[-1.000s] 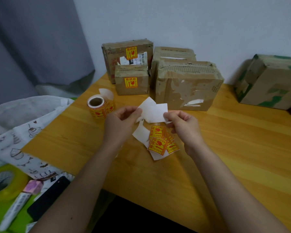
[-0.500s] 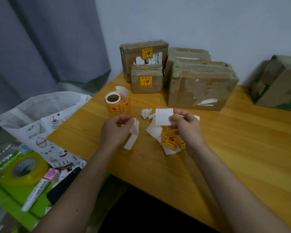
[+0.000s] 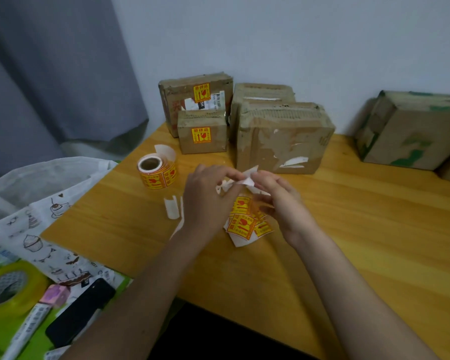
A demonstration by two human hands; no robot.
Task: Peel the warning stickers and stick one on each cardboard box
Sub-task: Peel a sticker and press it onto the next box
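Both the left hand [image 3: 208, 193] and the right hand [image 3: 276, 196] pinch a white backing strip [image 3: 247, 178] above loose stickers [image 3: 244, 222], with the sticker roll [image 3: 157, 172] left of them, boxes [image 3: 281, 141] just beyond on the wooden bench [image 3: 374, 229], and a grey curtain [image 3: 50, 74] far left.

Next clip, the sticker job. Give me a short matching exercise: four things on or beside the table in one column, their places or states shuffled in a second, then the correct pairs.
Things:
1. sticker roll
2. small front box
3. big front box
4. black phone

Places or states:
A. lies off the table, lower left, beside a yellow tape roll
B. front face shows torn white label scraps, no yellow sticker
C. stands on the table left of the hands, white tail curling up
D. carries a yellow sticker on its front face

Pairs: 1-C, 2-D, 3-B, 4-A
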